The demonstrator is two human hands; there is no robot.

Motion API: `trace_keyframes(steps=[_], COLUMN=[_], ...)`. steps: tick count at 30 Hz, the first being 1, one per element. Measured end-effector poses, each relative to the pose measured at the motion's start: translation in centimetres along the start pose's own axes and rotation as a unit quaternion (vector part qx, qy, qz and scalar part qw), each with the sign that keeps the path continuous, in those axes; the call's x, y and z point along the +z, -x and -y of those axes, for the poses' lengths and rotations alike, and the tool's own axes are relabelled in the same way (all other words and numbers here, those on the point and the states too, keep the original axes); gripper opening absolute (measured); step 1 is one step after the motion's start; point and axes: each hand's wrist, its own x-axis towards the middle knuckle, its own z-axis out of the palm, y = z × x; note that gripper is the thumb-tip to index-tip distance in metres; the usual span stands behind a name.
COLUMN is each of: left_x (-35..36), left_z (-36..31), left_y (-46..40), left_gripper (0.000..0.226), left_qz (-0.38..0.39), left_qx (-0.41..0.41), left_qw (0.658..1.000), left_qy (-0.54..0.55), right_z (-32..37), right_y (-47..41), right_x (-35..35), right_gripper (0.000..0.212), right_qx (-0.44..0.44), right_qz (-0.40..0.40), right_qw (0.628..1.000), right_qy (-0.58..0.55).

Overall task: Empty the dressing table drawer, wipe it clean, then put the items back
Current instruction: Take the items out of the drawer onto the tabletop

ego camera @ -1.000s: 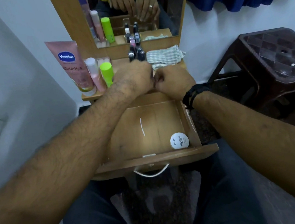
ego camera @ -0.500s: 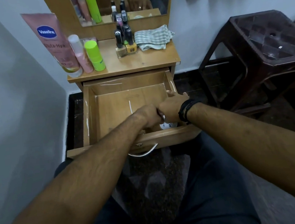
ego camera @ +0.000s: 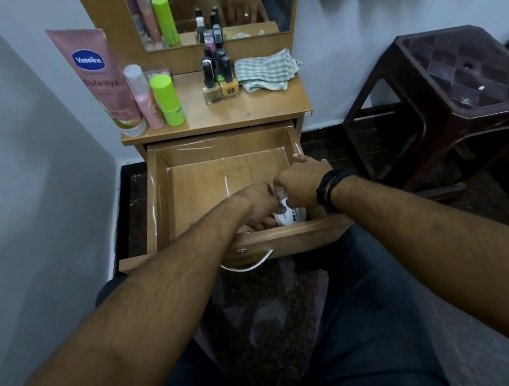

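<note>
Drawer (ego camera: 164,203) pulled fully out; it holds one white round jar (ego camera: 291,215) at the front right corner, lid text partly readable: "NAIL PO...". Left hand (ego camera: 255,200) and right hand (ego camera: 301,182) both over the jar, fingers curled down at it; whether either actually grips it cannot be told. The rest of the drawer floor is bare wood.

Tabletop: pink Vaseline "Gluta-Hya" tube (ego camera: 96,80) at the left edge, pink bottle (ego camera: 144,99), green bottle (ego camera: 168,100), nail polish bottles (ego camera: 220,78) mid-back, striped cloth (ego camera: 267,69) at the right edge. Dark stool (ego camera: 458,87) stands right of the table.
</note>
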Motion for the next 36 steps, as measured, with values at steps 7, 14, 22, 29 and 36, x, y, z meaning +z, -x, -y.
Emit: trace_keyframes(steps=[7, 14, 22, 29, 36], left_x=[-6.7, -13.1, -13.9, -14.0, -14.0], left_z=[0.4, -0.3, -0.9, -1.1, -1.7], left_y=[1.7, 3.5, 2.1, -0.3, -0.8], left_gripper=[0.011, 0.019, 0.007, 0.011, 0.034], left_qz=[-0.063, -0.138, -0.272, -0.313, -0.349], left_qx=[0.016, 0.024, 0.103, 0.114, 0.114], left_qw=[0.995, 0.973, 0.941, 0.939, 0.930], left_qy=[0.079, 0.183, 0.174, 0.085, 0.021], right_z=[0.3, 2.2, 3.2, 2.6, 2.3], right_y=[-0.1, -1.8, -4.7, -7.1, -8.0], right_x=[-3.0, -6.2, -8.3, -8.0, -7.9], right_gripper=[0.040, 0.052, 0.050, 0.052, 0.048], right_qx=[-0.040, -0.100, -0.063, -0.035, -0.026], right_qz=[-0.156, -0.261, -0.349, -0.364, -0.365], right_qw=[0.985, 0.949, 0.928, 0.925, 0.924], right_qy=[-0.055, -0.142, -0.109, -0.107, -0.109])
